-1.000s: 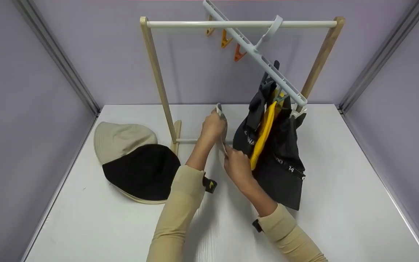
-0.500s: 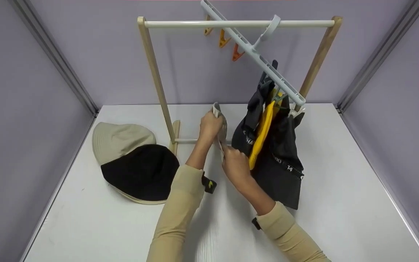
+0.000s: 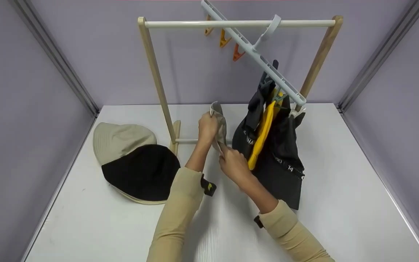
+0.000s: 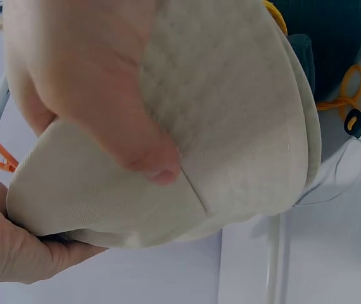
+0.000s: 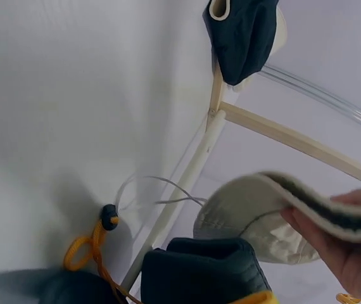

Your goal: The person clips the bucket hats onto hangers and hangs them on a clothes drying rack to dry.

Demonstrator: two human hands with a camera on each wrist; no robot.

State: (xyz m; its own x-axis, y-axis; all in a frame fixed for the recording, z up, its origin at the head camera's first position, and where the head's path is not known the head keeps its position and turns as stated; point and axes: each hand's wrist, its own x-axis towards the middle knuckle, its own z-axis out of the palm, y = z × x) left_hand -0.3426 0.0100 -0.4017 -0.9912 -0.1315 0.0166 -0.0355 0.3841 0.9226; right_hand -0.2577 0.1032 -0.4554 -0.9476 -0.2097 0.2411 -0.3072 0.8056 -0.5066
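Both hands hold a beige bucket hat (image 3: 219,127) upright in front of the drying rack. My left hand (image 3: 208,127) grips its far upper edge. My right hand (image 3: 234,164) pinches the near lower edge, close beside the hanging hats. In the left wrist view, a thumb lies over the hat's stitched beige cloth (image 4: 244,126). The right wrist view shows fingers curled on its brim and a dark lining (image 5: 351,220). Clipped to the pale hanger (image 3: 253,52) are dark hats (image 3: 278,182) with white lettering and a yellow hat (image 3: 263,136).
The rack's white bar (image 3: 180,24) carries the hanger, with orange clips (image 3: 238,54) toward its far end. A beige bucket hat (image 3: 120,140) and a black one (image 3: 142,173) overlap on the white table (image 3: 86,225) at left. An orange cord (image 5: 79,250) dangles from the hanging hats.
Both hands have shifted slightly left with the beige bucket hat, and it has turned so that more of its side shows. The hanging hats and the hats on the table stay put.
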